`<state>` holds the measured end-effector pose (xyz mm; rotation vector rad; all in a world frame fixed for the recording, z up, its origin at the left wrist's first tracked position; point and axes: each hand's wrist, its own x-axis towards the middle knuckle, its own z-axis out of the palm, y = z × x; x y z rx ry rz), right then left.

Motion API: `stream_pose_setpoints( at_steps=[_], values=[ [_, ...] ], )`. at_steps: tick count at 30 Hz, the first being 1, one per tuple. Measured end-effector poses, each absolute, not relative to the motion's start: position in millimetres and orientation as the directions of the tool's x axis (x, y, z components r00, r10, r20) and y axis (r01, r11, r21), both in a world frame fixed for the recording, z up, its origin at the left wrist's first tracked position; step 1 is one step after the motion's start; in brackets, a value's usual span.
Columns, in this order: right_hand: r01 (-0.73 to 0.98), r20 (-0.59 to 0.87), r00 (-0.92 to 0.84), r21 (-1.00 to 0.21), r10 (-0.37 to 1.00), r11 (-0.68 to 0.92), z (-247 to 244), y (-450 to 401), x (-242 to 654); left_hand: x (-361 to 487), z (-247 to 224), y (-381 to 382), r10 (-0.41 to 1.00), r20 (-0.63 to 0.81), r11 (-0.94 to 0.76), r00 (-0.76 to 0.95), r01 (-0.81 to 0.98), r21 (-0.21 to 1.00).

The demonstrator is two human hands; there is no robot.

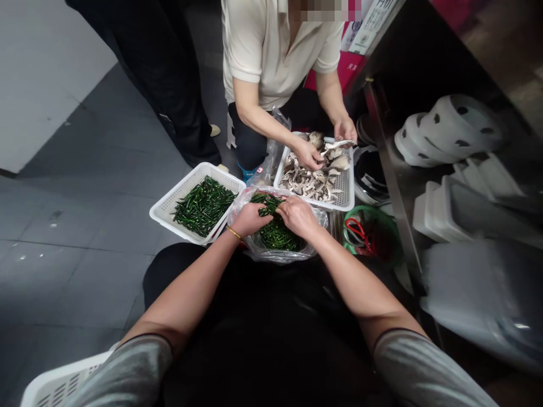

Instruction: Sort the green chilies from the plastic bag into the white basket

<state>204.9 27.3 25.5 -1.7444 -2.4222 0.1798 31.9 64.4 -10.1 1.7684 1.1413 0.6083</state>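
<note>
Nearest, lower left: a white crate corner (pixel 36 390). Ahead, I note green chillies (pixel 280 236) in a clear plastic bag (pixel 278 257). My left grip (pixel 250 219) is narrow, holding a bunch of them; my right grip (pixel 298 216) curls in at the same bunch, and I cannot tell whether it pinches any. Just left of the bag: a white basket (pixel 158 215) with more chillies (pixel 206 206). Beyond the bag, I log a mushroom basket (pixel 350 195), mushrooms (pixel 307 181) inside, a co-worker's hands (pixel 307 155) over it. Farther back, a standing person's dark trousers (pixel 156 85).
</note>
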Motion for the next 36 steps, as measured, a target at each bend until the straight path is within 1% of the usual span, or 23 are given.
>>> stream_pose_setpoints(
  at_steps=[2, 3, 5, 6, 7, 9, 12, 14, 16, 18, 20, 21, 23, 25, 26, 27, 28, 29, 31, 32, 33, 35, 36],
  values=[
    [0.932, -0.005, -0.242, -0.279, 0.97, 0.231, 28, 29, 208, 29, -9, 67, 0.888, -0.191, 0.046, 0.419, 0.334, 0.942],
    [0.901, -0.061, -0.261, -0.373, 0.963, 0.221, 30, 29, 211, 28, -8, 67, 0.872, -0.263, 0.154, 0.413, 0.278, 0.948],
    [0.772, -0.162, -0.372, -0.601, 0.914, 0.208, 35, 30, 217, 24, -4, 68, 0.823, -0.361, 0.31, 0.439, 0.187, 0.932],
    [0.697, -0.187, -0.427, -0.691, 0.885, 0.19, 38, 30, 220, 23, -1, 67, 0.793, -0.377, 0.346, 0.479, 0.155, 0.925],
    [0.636, -0.195, -0.459, -0.753, 0.867, 0.168, 40, 30, 221, 22, 1, 66, 0.76, -0.374, 0.361, 0.531, 0.134, 0.923],
    [0.584, -0.192, -0.457, -0.801, 0.868, 0.13, 40, 28, 220, 23, 4, 63, 0.712, -0.358, 0.369, 0.605, 0.111, 0.923],
    [0.585, -0.182, -0.416, -0.803, 0.891, 0.11, 35, 28, 219, 27, 2, 58, 0.722, -0.381, 0.411, 0.577, 0.086, 0.908],
    [0.613, -0.245, -0.457, -0.783, 0.855, 0.103, 30, 31, 224, 31, -1, 57, 0.731, -0.402, 0.436, 0.552, 0.075, 0.897],
    [0.721, -0.351, -0.449, -0.686, 0.821, 0.101, 25, 37, 233, 32, -2, 58, 0.712, -0.42, 0.467, 0.563, 0.066, 0.882],
    [0.877, -0.399, -0.299, -0.473, 0.867, 0.085, 20, 43, 237, 30, -1, 61, 0.712, -0.412, 0.5, 0.569, 0.002, 0.866],
    [0.965, -0.355, -0.146, -0.258, 0.923, 0.054, 11, 50, 232, 24, 3, 64, 0.722, -0.352, 0.504, 0.596, -0.105, 0.857],
    [0.982, -0.345, -0.113, -0.184, 0.932, 0.051, 5, 52, 226, 21, 6, 66, 0.726, -0.305, 0.49, 0.617, -0.152, 0.859],
    [0.992, -0.355, -0.105, -0.106, 0.929, 0.072, -8, 58, 213, 14, 10, 68, 0.723, -0.217, 0.45, 0.656, -0.208, 0.869],
    [0.993, -0.362, -0.091, -0.104, 0.928, 0.056, -18, 62, 206, 9, 13, 69, 0.714, -0.165, 0.415, 0.681, -0.221, 0.883],
    [0.987, -0.362, -0.083, -0.155, 0.928, 0.028, -21, 64, 206, 8, 13, 69, 0.71, -0.148, 0.404, 0.688, -0.226, 0.887],
    [0.968, -0.365, -0.081, -0.25, 0.928, -0.014, -22, 65, 209, 6, 13, 68, 0.706, -0.136, 0.4, 0.695, -0.232, 0.887],
    [0.924, -0.381, -0.08, -0.375, 0.921, -0.075, -20, 65, 214, 6, 13, 68, 0.7, -0.126, 0.402, 0.703, -0.241, 0.884],
    [0.847, -0.412, -0.085, -0.51, 0.907, -0.152, -17, 64, 220, 5, 12, 67, 0.692, -0.12, 0.409, 0.712, -0.25, 0.878],
    [0.596, -0.483, -0.123, -0.734, 0.867, -0.325, -8, 59, 230, 6, 12, 67, 0.677, -0.123, 0.436, 0.726, -0.26, 0.862],
    [0.446, -0.508, -0.149, -0.8, 0.848, -0.401, -2, 55, 234, 7, 11, 66, 0.665, -0.137, 0.455, 0.734, -0.252, 0.854],
    [0.299, -0.519, -0.175, -0.837, 0.837, -0.457, 4, 51, 235, 9, 11, 66, 0.657, -0.156, 0.473, 0.737, -0.242, 0.847],
    [0.059, -0.505, -0.209, -0.861, 0.837, -0.505, 15, 41, 232, 13, 10, 66, 0.667, -0.206, 0.503, 0.716, -0.229, 0.834],
    [-0.024, -0.495, -0.222, -0.859, 0.84, -0.512, 19, 37, 228, 16, 9, 65, 0.683, -0.235, 0.513, 0.691, -0.225, 0.828]
  ],
)
